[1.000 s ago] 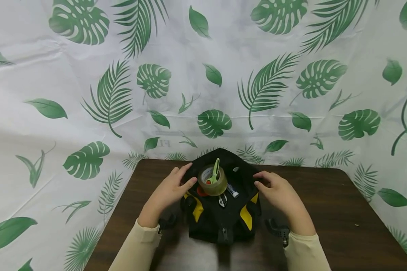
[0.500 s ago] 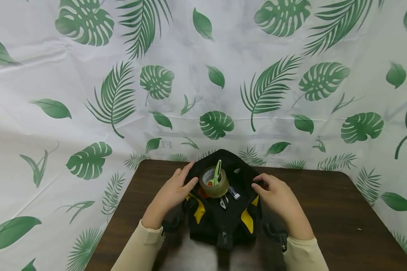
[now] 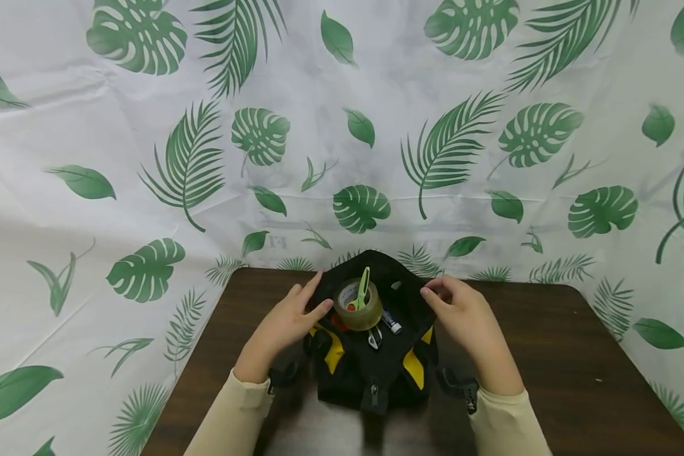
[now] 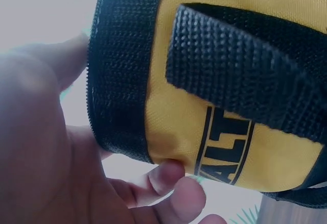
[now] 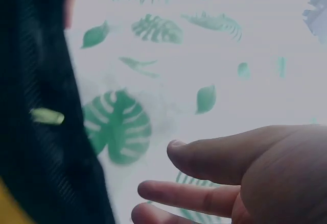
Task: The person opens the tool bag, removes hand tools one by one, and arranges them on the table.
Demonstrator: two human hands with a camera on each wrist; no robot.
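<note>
A black-and-yellow tool bag (image 3: 376,364) stands with its mouth spread wide on the brown table. In it sits a roll of packing tape (image 3: 367,318), and a light-green tool (image 3: 362,288) with an orange part stands in the roll's core. A small blue-and-white tube (image 3: 393,325) and a shiny metal tool (image 3: 374,339) lie beside it. My left hand (image 3: 287,316) touches the bag's left rim, thumb and fingers spread; its fingertips meet the yellow side panel (image 4: 173,117) below the strap. My right hand (image 3: 462,313) is right at the opposite rim; in the right wrist view its loose fingers (image 5: 173,193) stand apart from the fabric.
Dark tabletop (image 3: 547,367) extends on both sides of the bag. Behind it hangs a white sheet (image 3: 308,234) printed with green leaves, close to the table's back edge. A zipper tab (image 3: 374,396) hangs at the bag's front.
My right hand has shifted slightly left, and its thumb and fingertips have come closer together. The left hand, bag and contents keep their places; the head view wobbles a little.
</note>
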